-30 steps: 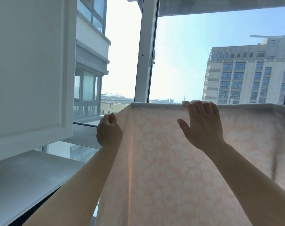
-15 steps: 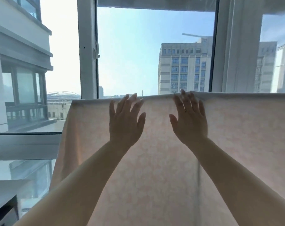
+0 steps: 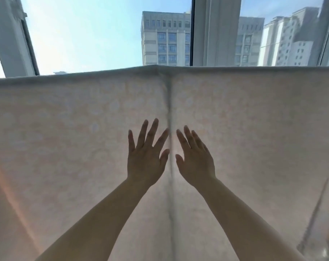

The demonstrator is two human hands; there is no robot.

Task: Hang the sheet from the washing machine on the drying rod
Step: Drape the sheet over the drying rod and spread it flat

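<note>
A pale pink patterned sheet (image 3: 65, 138) hangs before tall windows (image 3: 96, 34). The left hand (image 3: 145, 159) and right hand (image 3: 196, 162) spread straight fingers flat beside its centre crease.

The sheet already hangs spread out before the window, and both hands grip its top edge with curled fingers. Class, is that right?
Not quite. In the head view the sheet does hang spread before the window, but the left hand and right hand are open, fingers straight, on its face well below the top edge.
</note>
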